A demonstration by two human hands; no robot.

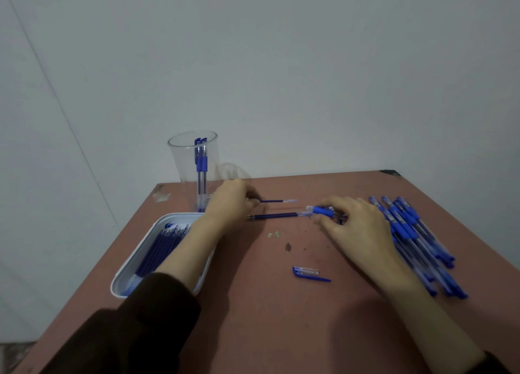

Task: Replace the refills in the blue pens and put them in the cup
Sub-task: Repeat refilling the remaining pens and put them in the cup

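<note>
**A:** What is held, and where?

**B:** A clear pen barrel with a blue rubber grip [323, 211] is gripped by the right hand [357, 227], whose fingers are curled round it, just left of the heap of capped blue pens [408, 230]. A thin dark-blue refill [274, 216] juts from the barrel's mouth.

**A:** And the left hand [230, 202]?

**B:** Its fingers are curled. A second thin refill [278, 201], parallel to the first and just beyond it, ends at the fingertips. It seems to be pinched there, though the grip itself is hidden.

**A:** On what does the coming move turn?

**B:** Probably on the jutting refill's long axis. It runs left to right, with its free tip aimed at the left hand, which is the nearer one. Whether they touch cannot be told.

**A:** How many of each?

**B:** Two refills are out. Two finished pens [201, 162] stand in the clear plastic cup [183, 162] at the far left corner. One blue-clipped cap [305, 272] and one small metal tip [287, 247] lie on the reddish-brown table [267, 317]. The heap, and the refills in the white tray [115, 285], are too overlapped to be counted.
</note>
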